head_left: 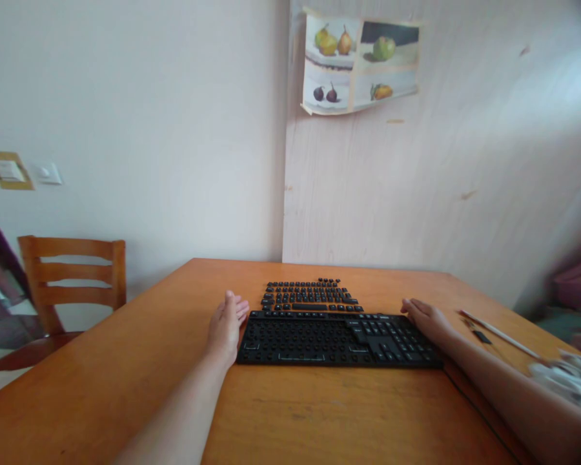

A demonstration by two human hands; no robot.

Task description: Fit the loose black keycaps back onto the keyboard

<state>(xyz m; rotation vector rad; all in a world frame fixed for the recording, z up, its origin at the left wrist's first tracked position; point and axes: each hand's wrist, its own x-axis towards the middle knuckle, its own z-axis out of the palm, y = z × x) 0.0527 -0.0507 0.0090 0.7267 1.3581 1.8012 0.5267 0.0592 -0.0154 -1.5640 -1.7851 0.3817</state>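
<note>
A black keyboard (310,342) lies flat on the wooden table in front of me. Most keycaps are off its main section, where bare switch posts show, while the number pad (407,336) on the right keeps its keys. My left hand (226,326) stands on edge beside the keyboard's left end, fingers stretched out and thumb up, holding nothing. At the upper right corner, my right hand (427,321) rests against the keyboard with its fingers loosely extended. Behind the keyboard, loose black keycaps (310,296) lie in rows, including a long space bar (310,307).
The wooden table (295,413) reaches back to the wall. On the right lie a thin pencil-like stick (501,334), a small dark object (481,336) and crumpled whitish material (566,381). A cable (479,413) runs under my right forearm. A wooden chair (77,294) stands left.
</note>
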